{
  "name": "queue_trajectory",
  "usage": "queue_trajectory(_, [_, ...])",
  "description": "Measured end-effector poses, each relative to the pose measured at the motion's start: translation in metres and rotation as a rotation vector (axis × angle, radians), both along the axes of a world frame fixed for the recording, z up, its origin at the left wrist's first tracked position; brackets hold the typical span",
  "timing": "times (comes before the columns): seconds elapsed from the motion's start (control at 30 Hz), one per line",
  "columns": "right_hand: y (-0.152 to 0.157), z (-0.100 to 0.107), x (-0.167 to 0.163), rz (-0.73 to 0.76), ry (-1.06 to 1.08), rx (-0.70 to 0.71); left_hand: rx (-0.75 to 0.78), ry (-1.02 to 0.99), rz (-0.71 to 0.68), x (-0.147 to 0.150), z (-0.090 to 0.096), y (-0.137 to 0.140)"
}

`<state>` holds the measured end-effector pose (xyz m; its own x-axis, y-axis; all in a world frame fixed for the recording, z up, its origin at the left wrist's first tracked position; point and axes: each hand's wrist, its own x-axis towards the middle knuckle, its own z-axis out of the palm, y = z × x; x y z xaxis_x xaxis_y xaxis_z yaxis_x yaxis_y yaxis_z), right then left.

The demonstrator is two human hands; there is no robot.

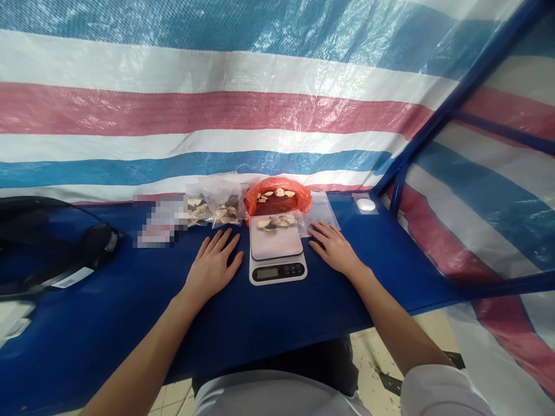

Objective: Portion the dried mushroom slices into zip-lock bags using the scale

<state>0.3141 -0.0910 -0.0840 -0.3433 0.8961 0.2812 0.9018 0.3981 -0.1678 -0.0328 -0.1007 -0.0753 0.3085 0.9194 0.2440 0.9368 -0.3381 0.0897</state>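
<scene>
Standing on the blue table (243,335), a white digital scale (277,248) lies between the person's hands, with pale, dark-edged slices (277,222) near the far end of its platform. Clear plastic shows around these slices, but where it begins and ends is hard to make out. The display (267,273) is too small and dim to read.

The left hand (217,260) rests palm down just left of the scale, fingers moderately spread, gripping nothing. The right hand (333,248) lies likewise on the other side, fingers slightly parted and holding nothing; its fingertips reach the near edge of a flat clear bag (323,209), though whether they press on it cannot be told. Both palms are hidden.

Just behind the scale sits a red plastic bag (306,202), its mouth gaping, with more slices inside; its lower front is partly hidden. Left of it are two clear bags of slices (212,211), and beside them a pixelated patch covers some item. A small white round object (365,205) lies farther right. At the left edge, a black object (56,254) is cut off. Striped sheeting (217,112) hangs behind.
</scene>
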Motion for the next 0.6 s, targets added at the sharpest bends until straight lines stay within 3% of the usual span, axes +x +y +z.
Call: queue_trajectory(0.6, [-0.0002,0.0015,-0.0002,-0.001,0.001,-0.002,0.015,-0.097,-0.015,-0.0005,-0.0017,0.0007])
